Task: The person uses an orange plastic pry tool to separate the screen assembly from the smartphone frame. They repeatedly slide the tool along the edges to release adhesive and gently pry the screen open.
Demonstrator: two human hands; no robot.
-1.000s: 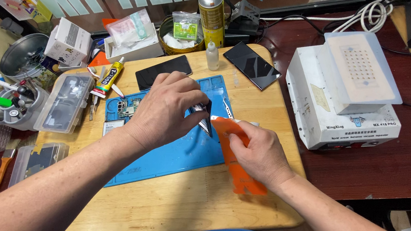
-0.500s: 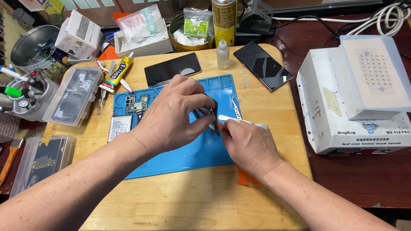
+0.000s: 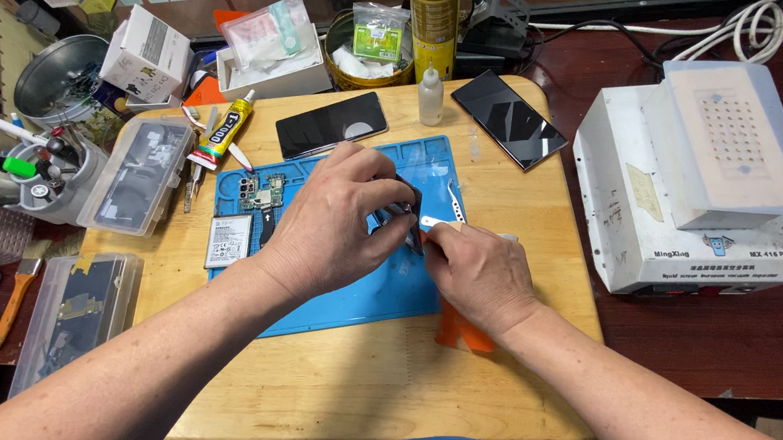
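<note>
- Blue mat point(image 3: 375, 295) on the wooden table point(image 3: 347, 388) lies under both of my hands.
- My left hand point(image 3: 334, 224) is closed around a small dark part point(image 3: 404, 214) at the mat's middle.
- My right hand point(image 3: 477, 271) pinches metal tweezers point(image 3: 439, 222) touching that part, resting over an orange sheet point(image 3: 462, 332).
- Circuit board point(image 3: 260, 196) and battery point(image 3: 229, 240) lie on the mat's left edge.

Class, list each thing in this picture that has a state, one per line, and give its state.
left hand: closed on a small dark part over the blue mat
right hand: pressed against the part, resting on the mat
spray can: upright, capped
small bottle: upright, capped
two phones: flat, screens dark
clear case: shut
glue tube: lying down
</note>
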